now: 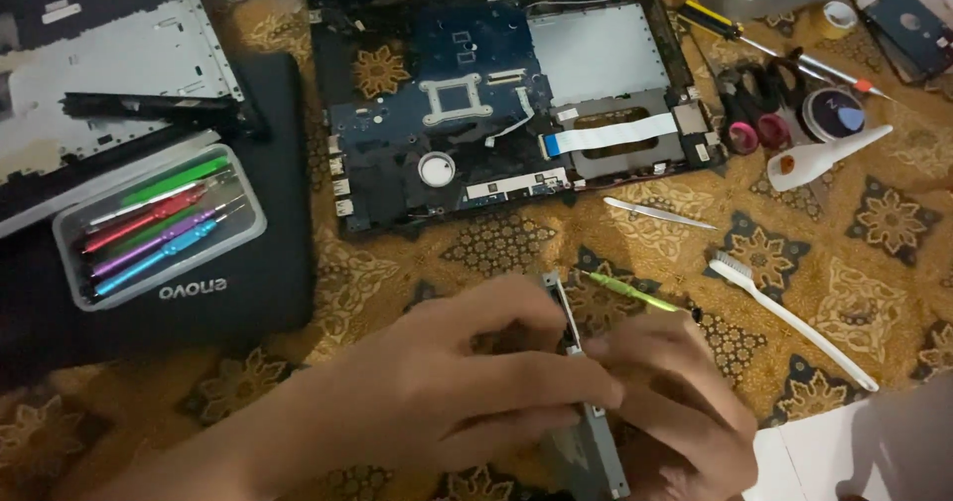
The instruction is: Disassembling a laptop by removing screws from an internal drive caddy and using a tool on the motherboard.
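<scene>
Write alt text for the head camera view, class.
Two hands, left hand and right hand, grip a flat grey metal part over a patterned cloth. An opened laptop base lies beyond, a toothbrush to the right.

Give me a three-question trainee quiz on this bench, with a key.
1. True or false: both hands, the left hand and the right hand, grip the grey metal part.
2. The green-tipped screwdriver is at which hand? A) left B) right
3. What holds the coloured screwdrivers?

Key: 1. True. 2. B. 3. The clear plastic case on the black laptop lid, left of the blue motherboard.
</scene>
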